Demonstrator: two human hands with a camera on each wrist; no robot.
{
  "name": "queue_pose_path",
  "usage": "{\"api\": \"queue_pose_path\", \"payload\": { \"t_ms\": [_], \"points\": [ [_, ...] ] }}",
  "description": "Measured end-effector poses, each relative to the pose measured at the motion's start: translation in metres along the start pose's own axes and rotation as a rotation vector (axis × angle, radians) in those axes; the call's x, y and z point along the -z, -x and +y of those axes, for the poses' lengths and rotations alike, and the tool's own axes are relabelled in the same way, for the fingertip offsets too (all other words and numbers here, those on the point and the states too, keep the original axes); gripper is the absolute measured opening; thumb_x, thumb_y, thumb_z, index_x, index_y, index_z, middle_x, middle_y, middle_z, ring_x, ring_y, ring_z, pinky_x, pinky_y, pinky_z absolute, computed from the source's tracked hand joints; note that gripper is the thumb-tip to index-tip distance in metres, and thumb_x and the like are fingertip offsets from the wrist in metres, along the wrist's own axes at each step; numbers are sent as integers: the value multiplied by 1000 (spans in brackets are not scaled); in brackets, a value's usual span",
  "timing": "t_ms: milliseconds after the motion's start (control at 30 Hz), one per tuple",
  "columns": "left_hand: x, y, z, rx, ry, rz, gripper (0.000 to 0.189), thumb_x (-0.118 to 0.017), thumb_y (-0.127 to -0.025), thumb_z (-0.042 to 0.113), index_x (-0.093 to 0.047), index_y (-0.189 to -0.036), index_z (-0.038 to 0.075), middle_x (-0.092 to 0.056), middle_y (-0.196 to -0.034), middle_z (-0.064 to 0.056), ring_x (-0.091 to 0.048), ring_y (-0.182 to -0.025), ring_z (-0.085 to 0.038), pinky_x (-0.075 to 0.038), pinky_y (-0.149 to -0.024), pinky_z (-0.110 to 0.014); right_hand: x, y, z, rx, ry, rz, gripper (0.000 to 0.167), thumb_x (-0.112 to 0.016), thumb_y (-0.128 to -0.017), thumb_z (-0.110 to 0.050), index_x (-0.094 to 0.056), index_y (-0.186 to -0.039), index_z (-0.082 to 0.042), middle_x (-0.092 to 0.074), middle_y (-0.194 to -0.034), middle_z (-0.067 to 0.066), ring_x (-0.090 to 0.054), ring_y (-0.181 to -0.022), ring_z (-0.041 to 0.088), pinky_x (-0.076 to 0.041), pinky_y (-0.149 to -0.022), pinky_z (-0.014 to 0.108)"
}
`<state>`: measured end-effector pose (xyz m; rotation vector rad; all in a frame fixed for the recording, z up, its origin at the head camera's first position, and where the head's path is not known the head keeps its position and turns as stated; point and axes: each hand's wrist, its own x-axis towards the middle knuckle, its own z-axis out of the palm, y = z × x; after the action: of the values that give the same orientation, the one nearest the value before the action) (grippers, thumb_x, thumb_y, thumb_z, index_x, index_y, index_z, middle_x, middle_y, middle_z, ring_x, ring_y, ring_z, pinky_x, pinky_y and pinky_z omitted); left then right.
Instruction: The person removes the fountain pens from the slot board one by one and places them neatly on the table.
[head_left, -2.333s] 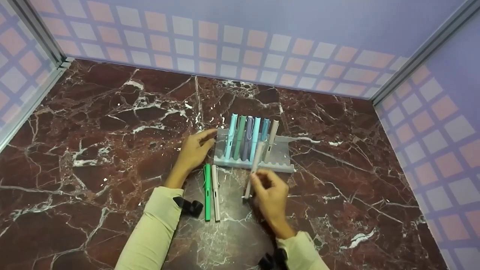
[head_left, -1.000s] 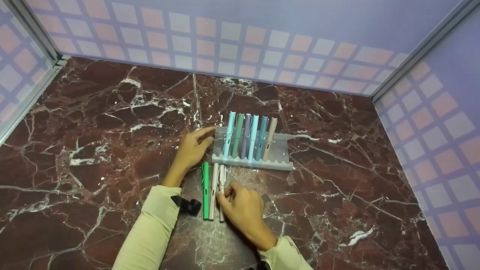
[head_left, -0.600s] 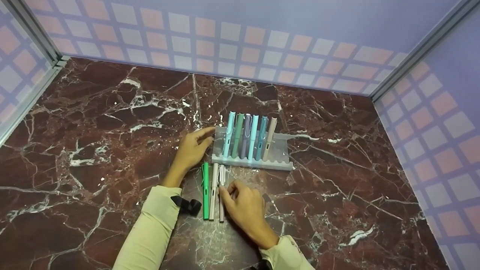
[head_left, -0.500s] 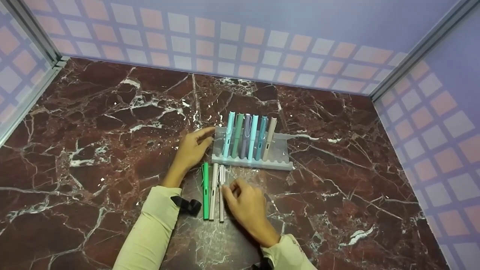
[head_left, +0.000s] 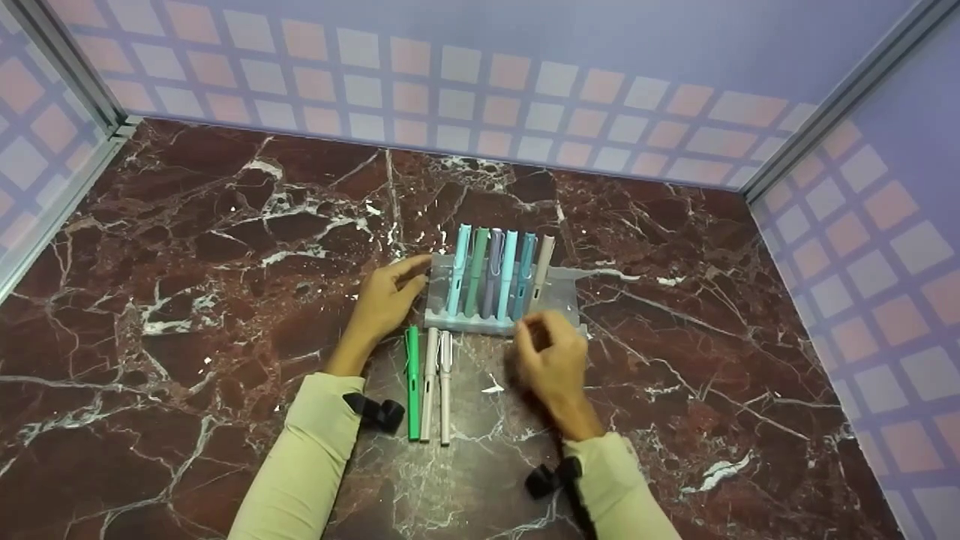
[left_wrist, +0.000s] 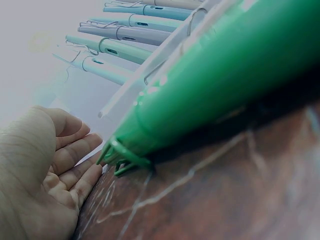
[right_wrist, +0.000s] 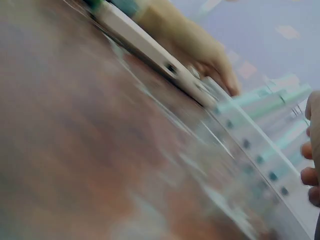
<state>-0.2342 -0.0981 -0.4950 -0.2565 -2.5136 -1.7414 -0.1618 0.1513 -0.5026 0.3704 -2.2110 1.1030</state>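
A clear pen stand (head_left: 564, 294) holds several pens side by side: light blue, green, purple-grey, teal, and a beige pen (head_left: 541, 270) at the right end. My left hand (head_left: 384, 301) rests at the stand's left edge, fingers extended and loosely bent, gripping nothing. My right hand (head_left: 553, 358) hovers at the stand's front right, fingers loosely curled with no pen in them, overlapping its front lip. In front of the stand lie a bright green pen (head_left: 413, 394), a beige pen (head_left: 429, 386) and a silvery-beige pen (head_left: 446, 397), roughly parallel.
The tabletop (head_left: 225, 300) is dark red marble with white veins. Purple checkered panels (head_left: 480, 90) enclose it at the back and both sides. A black wrist camera (head_left: 382, 414) on the left sleeve sits close beside the green pen.
My right hand set the silvery-beige pen down beside the other two, let go, and moved up and right to the stand's front. The left hand stayed at the stand's left edge.
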Motion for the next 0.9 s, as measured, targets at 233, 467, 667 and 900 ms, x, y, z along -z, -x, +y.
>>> {"api": "queue_pose_path", "payload": {
  "t_ms": [233,467,667,900],
  "points": [
    [0,0,-1,17,7,-11,38,-59,-97,10,-63,-135,7,-61,-139,-14,-60,-122,-30,-45,-108,-45,11,-17,25,64,41,136,8,-69,-81,-5,-67,-87,-1,-66,-83,11,-60,-72,31,-52,-64,43],
    [-1,0,1,20,3,-23,38,-60,-98,11,-63,-135,9,-60,-140,-14,-63,-111,-28,-46,-106,-44,16,-23,34,-26,39,69,24,-77,-81,-8,-69,-102,-1,-72,-96,12,-66,-85,34,-54,-77,47],
    [0,0,1,23,-17,-13,38,-60,-98,12,-63,-136,10,-60,-140,-13,-62,-110,-27,-46,-106,-45,16,-22,34,-74,57,-117,30,-81,-83,-12,-73,-110,-2,-77,-92,10,-72,-83,28,-56,-80,45],
    [1,1,0,14,-20,-8,37,-59,-98,12,-64,-135,9,-62,-138,-13,-65,-104,-28,-48,-102,-45,15,-21,33,-85,126,-161,24,-81,-83,-14,-76,-103,-2,-77,-87,8,-72,-82,29,-55,-76,46]
  ]
}}
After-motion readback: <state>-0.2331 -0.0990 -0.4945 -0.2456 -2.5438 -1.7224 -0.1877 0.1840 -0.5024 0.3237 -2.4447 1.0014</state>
